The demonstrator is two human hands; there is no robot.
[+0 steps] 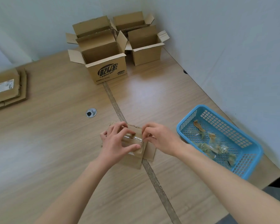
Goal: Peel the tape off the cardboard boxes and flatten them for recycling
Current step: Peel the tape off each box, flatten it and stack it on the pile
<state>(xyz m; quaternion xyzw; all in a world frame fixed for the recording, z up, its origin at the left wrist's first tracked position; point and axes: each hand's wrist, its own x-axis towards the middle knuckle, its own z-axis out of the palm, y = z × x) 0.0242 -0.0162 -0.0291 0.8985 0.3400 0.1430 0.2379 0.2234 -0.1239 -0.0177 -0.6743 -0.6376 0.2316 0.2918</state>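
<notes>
Open brown cardboard boxes (pixel 107 62) clustered at the wooden table's (pixel 55 143) far corner, flattened cardboard (pixel 5 89) far left, blue plastic basket (pixel 220 141) of peeled tape scraps right, small taped cardboard box (pixel 136 152) at centre, left hand (pixel 116 143) gripping its top, right hand (pixel 158 138) pinching clear tape (pixel 136 139).

Light wood-grain table (pixel 55 143) below pale walls (pixel 233 38); round metal cable grommet (pixel 91 112) set in table, left of rough grey seam strip (pixel 115 104).
</notes>
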